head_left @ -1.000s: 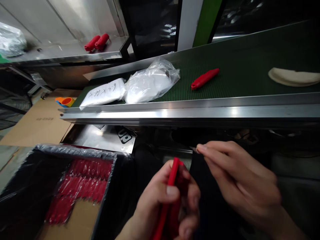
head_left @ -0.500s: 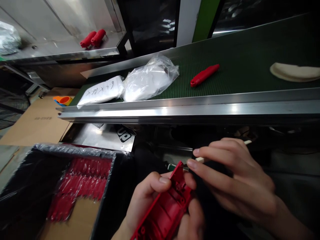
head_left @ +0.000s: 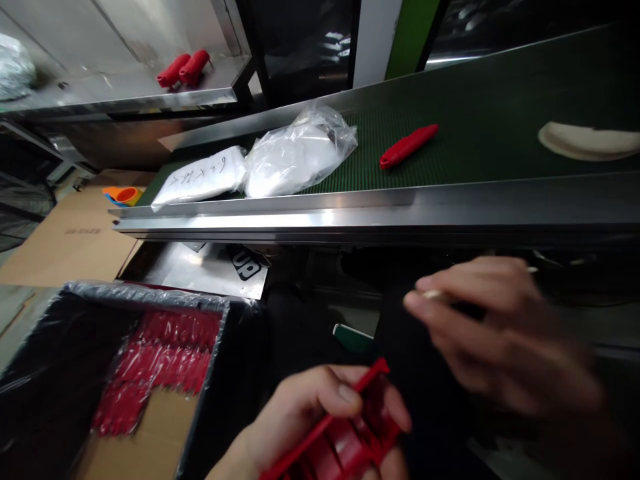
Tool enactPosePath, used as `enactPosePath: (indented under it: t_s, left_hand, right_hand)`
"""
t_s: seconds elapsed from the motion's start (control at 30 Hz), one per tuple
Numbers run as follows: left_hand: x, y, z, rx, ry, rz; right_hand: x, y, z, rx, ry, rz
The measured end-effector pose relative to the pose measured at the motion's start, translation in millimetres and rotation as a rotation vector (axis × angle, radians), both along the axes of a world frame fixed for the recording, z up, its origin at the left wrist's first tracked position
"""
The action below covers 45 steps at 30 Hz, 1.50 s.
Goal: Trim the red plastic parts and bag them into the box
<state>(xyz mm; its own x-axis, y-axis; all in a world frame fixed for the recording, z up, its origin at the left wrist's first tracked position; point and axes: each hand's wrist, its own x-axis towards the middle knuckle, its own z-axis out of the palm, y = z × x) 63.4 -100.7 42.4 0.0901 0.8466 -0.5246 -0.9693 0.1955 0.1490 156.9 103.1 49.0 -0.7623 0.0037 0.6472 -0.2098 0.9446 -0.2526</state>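
Note:
My left hand (head_left: 313,407), at the bottom centre, is wrapped round a red plastic housing shell (head_left: 345,443). Its hollow, ribbed inside faces up, and the lower end runs out of view. To the right and higher, my right hand (head_left: 490,327) pinches a thin tool with a pale handle (head_left: 434,295) between thumb and fingers. Motion smears this hand, and the tool's working end cannot be made out. The tool and the shell are apart. Below the conveyor, between the hands, shows a dark green object with a white edge (head_left: 353,338).
A green conveyor belt (head_left: 470,140) carries a red part (head_left: 409,147), plastic-wrapped white packs (head_left: 295,157) and a cream curved piece (head_left: 590,141). At lower left, a black-lined box (head_left: 227,340) holds bagged red parts (head_left: 165,363). Two red pieces (head_left: 183,69) lie on a metal shelf (head_left: 125,97).
My right hand has moved up and right with the pale-handled tool, away from the shell. My left hand has lowered and tilted the shell slightly.

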Motion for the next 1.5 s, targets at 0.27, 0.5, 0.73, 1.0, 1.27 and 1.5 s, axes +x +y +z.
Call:
enactPosePath:
  t_s: [0.27, 0.5, 0.73, 1.0, 1.27, 1.5]
  left_hand:
    - [-16, 12, 6.0, 0.191, -0.129, 0.212]
    - [-29, 18, 2.3, 0.232, -0.090, 0.360]
    - [-30, 15, -0.6, 0.268, -0.160, 0.377]
    - [-30, 17, 2.4, 0.191, -0.059, 0.455]
    - [-32, 27, 16.6, 0.031, 0.357, 0.666]
    - [-31, 28, 19.5, 0.039, 0.481, 0.681]
  right_hand:
    - [7, -16, 1.1, -0.308, -0.039, 0.012]
    - [14, -51, 2.9, -0.432, -0.097, 0.042]
    - [14, -54, 1.4, -0.407, -0.122, 0.026]
    - [13, -53, 3.2, -0.392, -0.136, 0.056]
    - [17, -72, 0.0, -0.208, -0.206, 0.114]
    - [16, -77, -1.6, -0.172, -0.230, 0.137]
